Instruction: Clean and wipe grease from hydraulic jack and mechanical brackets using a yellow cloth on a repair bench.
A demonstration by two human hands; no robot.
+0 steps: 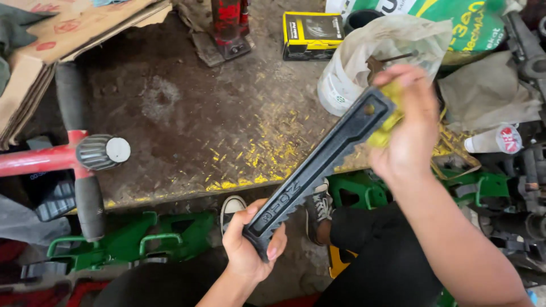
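Black toothed metal bar (318, 165) slants between two hands: left hand (250, 247) grips its lower end, right hand (406, 133) presses a yellow rag (388, 116) against its top.

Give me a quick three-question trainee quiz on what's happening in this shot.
1. True or false: the left hand grips the lower end of the black toothed bar.
2. What does the right hand press against the bar's upper end? A) yellow rag B) red can C) white cup
3. Fill in: the stands by the person's knees are ____ in colour.

Key: 1 true; 2 A, the yellow rag; 3 green.
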